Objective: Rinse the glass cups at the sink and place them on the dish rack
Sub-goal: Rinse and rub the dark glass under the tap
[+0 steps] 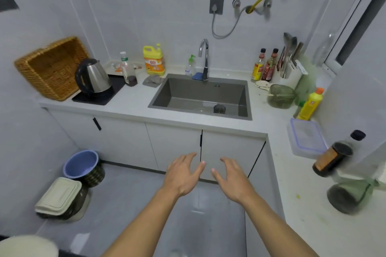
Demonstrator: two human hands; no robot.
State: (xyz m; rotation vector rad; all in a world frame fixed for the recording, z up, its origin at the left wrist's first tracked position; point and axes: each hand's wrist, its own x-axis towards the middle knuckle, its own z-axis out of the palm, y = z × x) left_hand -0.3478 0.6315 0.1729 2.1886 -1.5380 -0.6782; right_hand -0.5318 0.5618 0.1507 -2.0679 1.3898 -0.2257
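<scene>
Kettle (93, 76) left of sink (201, 81)

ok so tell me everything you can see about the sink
The sink is a single deep rectangular basin, matte dark grey, sunk into the white countertop. An overflow slot sits high on its back wall, and a dark round drain plug sits on its floor, front right. No cups show inside. A chrome gooseneck tap rises behind its back rim, with a blue sponge beside that and a grey cloth by the back left corner.
</scene>
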